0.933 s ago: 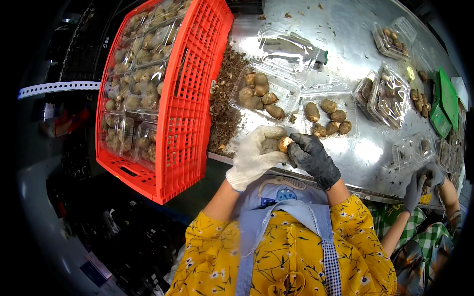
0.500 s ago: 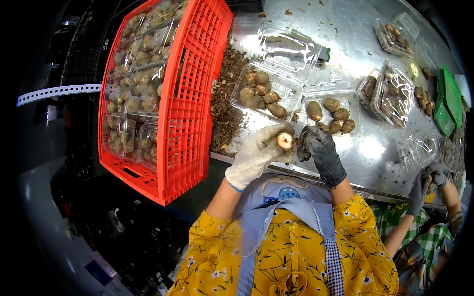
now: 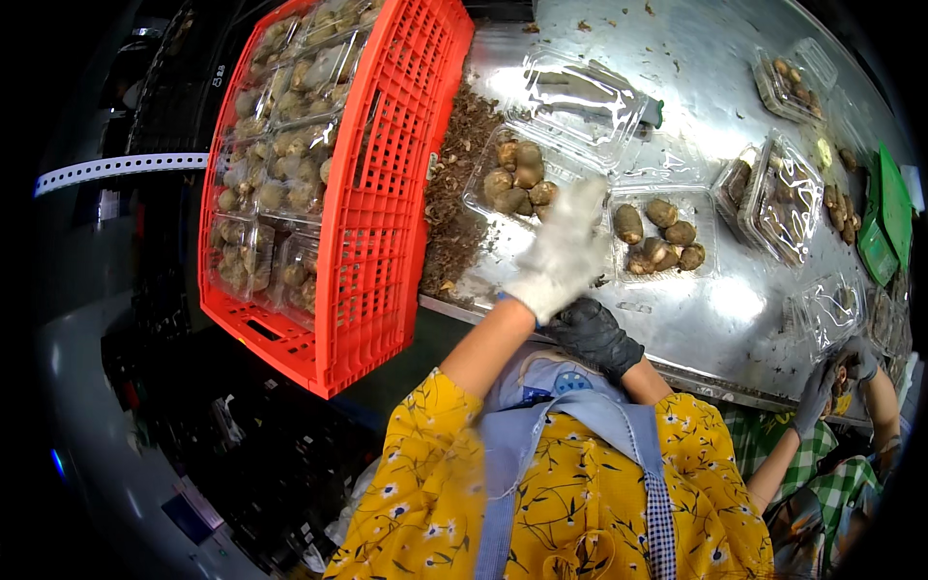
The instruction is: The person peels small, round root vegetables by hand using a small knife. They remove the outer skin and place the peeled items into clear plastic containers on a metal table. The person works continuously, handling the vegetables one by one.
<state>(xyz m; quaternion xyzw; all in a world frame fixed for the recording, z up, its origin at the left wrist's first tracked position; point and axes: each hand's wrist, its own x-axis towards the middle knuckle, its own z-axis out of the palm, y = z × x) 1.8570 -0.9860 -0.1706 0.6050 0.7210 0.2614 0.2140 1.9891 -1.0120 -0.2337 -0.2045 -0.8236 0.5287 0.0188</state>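
Observation:
My left hand (image 3: 565,242), in a white knit glove, reaches over the right side of an open clear clamshell box (image 3: 480,184). Motion smears its fingers, and whatever may be under them is hidden. Several brown taro corms (image 3: 517,177) lie in that box. Close to the table edge is my right hand (image 3: 594,335), in a dark glove, with fingers curled in and partly covered by my left wrist; what they hold does not show. A second open clamshell (image 3: 710,232) to the right contains several more taros (image 3: 662,213).
A tall red crate (image 3: 372,222) packed with filled boxes stands at left. Brown peelings (image 3: 454,184) lie beside it on the metal table (image 3: 715,329). Closed boxes (image 3: 785,198) and a green container (image 3: 884,217) sit at right, near a co-worker's gloved hands (image 3: 822,387).
My left hand has moved from near the table edge, where it held a taro with a pale cut end, forward over the left box. My right hand has shifted left and nearer to me.

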